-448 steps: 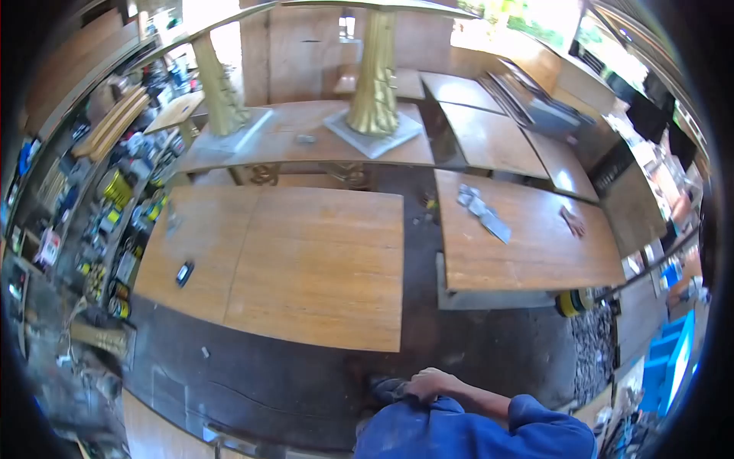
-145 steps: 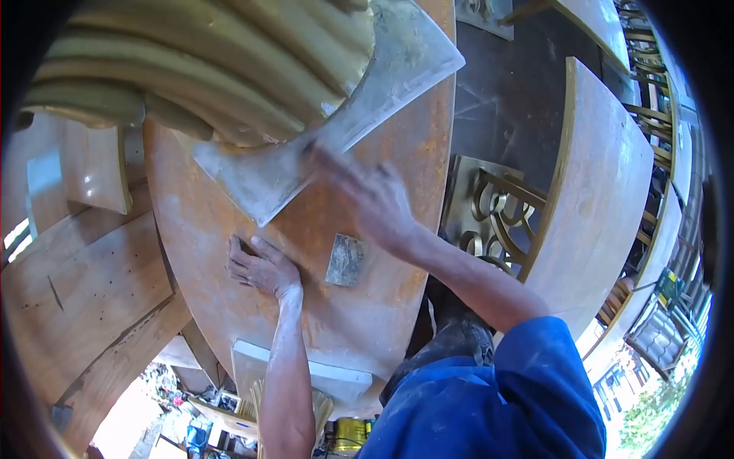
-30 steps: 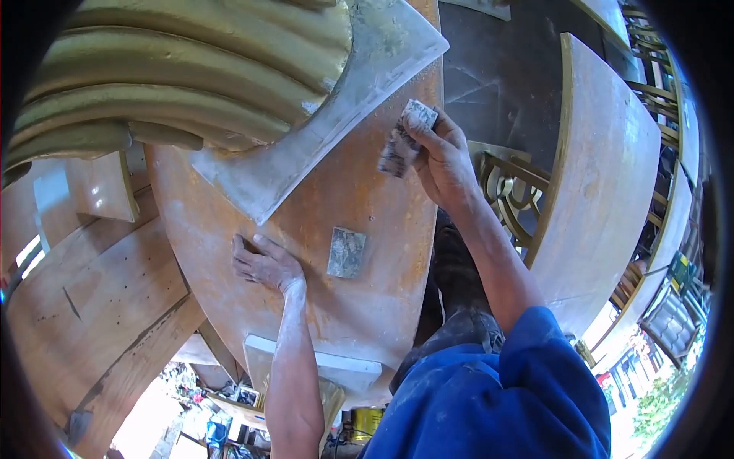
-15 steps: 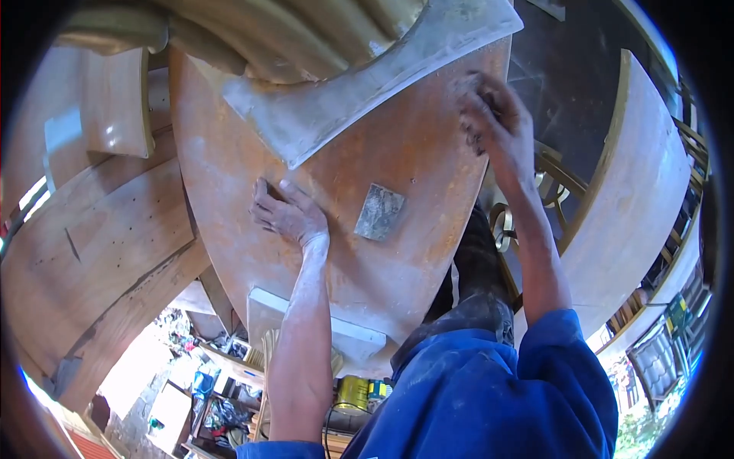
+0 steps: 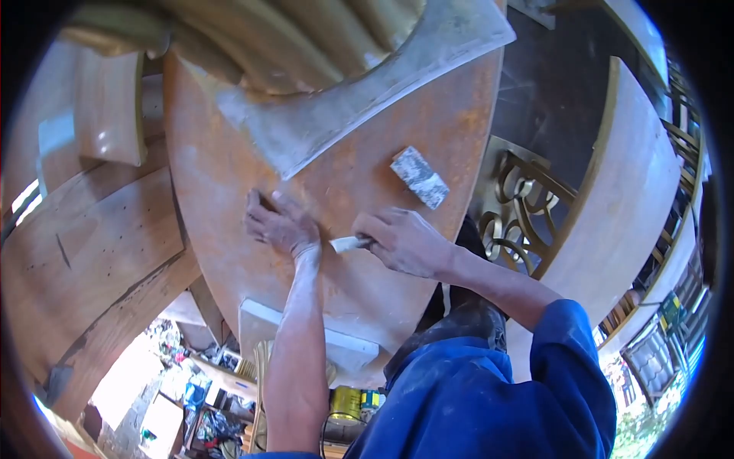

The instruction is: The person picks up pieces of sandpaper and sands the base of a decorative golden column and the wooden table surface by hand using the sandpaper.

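Note:
My left hand (image 5: 283, 226) lies on a large curved-edge wooden panel (image 5: 252, 252), fingers apart, with nothing visible in it. To its right, my right hand (image 5: 405, 243) is closed on a small pale flat piece (image 5: 349, 244) that sticks out toward the left hand. Most of that piece is hidden by the fingers, so its kind is unclear. A grey and white speckled rectangular piece (image 5: 420, 177) rests on the panel above my right hand. Fine pale dust coats the left wrist and forearm.
At the top, a gold fluted pedestal (image 5: 306, 38) stands on a whitish pointed base (image 5: 306, 141). A pale block (image 5: 344, 344) sits at the panel's near end. Curved wooden panels (image 5: 612, 191) stand on the right, near gold scrollwork (image 5: 524, 206). Below is a yellow tin (image 5: 345, 403).
My right hand has come down and left from the panel's right edge and now grips a pale piece. The grey piece near the middle is gone from there; a speckled one shows farther up and right.

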Motion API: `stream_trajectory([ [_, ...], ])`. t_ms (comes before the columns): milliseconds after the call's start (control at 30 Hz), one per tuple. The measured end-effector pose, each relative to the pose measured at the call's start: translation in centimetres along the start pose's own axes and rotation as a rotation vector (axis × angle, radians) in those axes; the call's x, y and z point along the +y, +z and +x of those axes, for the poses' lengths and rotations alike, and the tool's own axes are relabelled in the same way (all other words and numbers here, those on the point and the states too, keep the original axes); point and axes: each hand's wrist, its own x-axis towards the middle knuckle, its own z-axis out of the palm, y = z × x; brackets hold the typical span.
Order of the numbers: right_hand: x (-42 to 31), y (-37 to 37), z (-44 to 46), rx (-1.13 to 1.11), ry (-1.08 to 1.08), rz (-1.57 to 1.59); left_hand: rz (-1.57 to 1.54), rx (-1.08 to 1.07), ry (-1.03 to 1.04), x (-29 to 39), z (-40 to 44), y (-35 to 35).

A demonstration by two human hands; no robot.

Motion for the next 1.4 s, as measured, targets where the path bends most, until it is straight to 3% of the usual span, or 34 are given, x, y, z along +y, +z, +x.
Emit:
stream_trajectory([
  [33, -0.1, -0.8, 0.0, 0.015, 0.052, 0.239, -0.006, -0.009, -0.008, 0.2, 0.2, 0.0],
  [133, -0.2, -4.3, 0.1, 0.492, 0.192, 0.638, -0.014, 0.002, 0.016, 0.2, 0.3, -0.1],
  [200, 1.6, -6.3, 0.9, 0.894, 0.014, 0.731, -0.005, 0.015, 0.034, 0.2, 0.2, 0.0],
  [267, 4.3, -10.1, 2.1, 1.1, -0.094, -0.133, -0.007, 0.015, 0.036, 0.3, 0.3, 0.0],
  [300, 5.5, -11.3, 3.1, 1.109, -0.089, -0.139, -0.002, 0.015, 0.033, 0.4, 0.3, 0.0],
  [367, 7.3, -12.5, 4.5, 1.088, -0.048, -0.732, 0.013, 0.016, 0.023, 0.5, 0.2, -0.2],
  [433, 7.4, -8.4, 6.0, 0.887, -0.066, -0.879, 0.008, 0.013, 0.016, 0.4, -0.3, -0.8],
  [467, 5.5, -9.1, 5.1, 0.893, -0.063, -0.883, 0.004, 0.019, 0.008, 0.4, -0.4, -1.0],
  [533, 1.4, -11.5, 3.8, 0.172, 0.282, -0.369, -0.016, 0.033, 0.001, 0.8, 0.2, -0.2],
  [567, 2.3, -10.9, 3.9, 0.168, 0.299, -0.358, -0.009, 0.016, 0.007, 0.4, 0.1, -0.3],
  [700, 10.1, -9.4, 7.1, 0.955, 0.016, -0.711, -0.012, -0.001, 0.025, 0.6, 0.2, -0.4],
  [900, 9.7, -11.5, 4.4, 0.688, -0.022, -0.936, -0.025, 0.013, 0.005, 0.4, -0.2, 0.0],
  [967, 11.1, -7.1, 5.4, 0.809, -0.027, -0.877, 0.02, -0.027, -0.016, -0.8, -1.2, -1.6],
  [1033, 12.5, -7.4, 7.5, 1.001, -0.066, -0.86, -0.004, -0.012, -0.014, 0.8, 0.2, -0.6],
  [1200, 9.0, -15.9, 3.3, 0.875, 0.189, -1.003, -0.02, 0.025, 0.015, 0.7, 0.1, -0.3],
  [1400, 9.0, -16.8, 3.4, 0.942, 0.178, -0.963, -0.024, 0.017, 0.016, 0.2, 0.6, 0.0],
])
